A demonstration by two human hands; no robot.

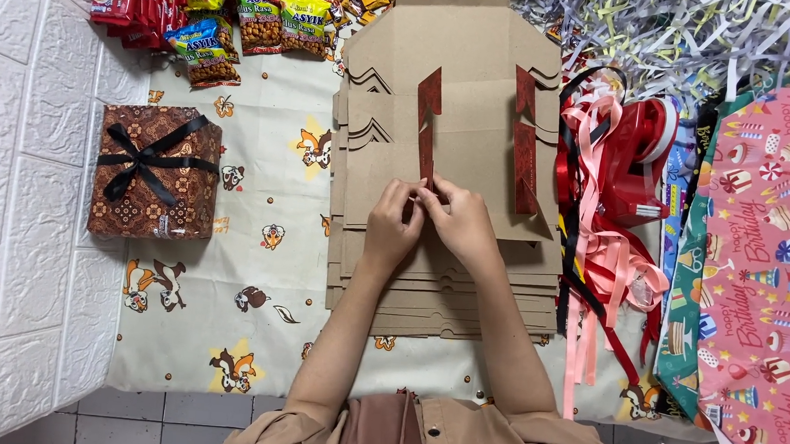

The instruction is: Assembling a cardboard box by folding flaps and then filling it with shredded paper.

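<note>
At the centre of the frame, the left hand (393,224) and the right hand (455,219) are pressed together, fingertips pinched shut on the lower end of a dark red patterned paper tab (428,127) standing up from the top sheet of a stack of flat brown cardboard box blanks (446,281). The fold is judged best made with the tab kept tight against its crease and the matte board held flat. A second matching tab (525,138) rises just to the right. Glossy red and pink ribbons (597,255) are tangled right of centre, a brown batik-wrapped box with a black bow (156,173) lies at centre left, and shiny snack packets (243,7) are heaped at upper left.
</note>
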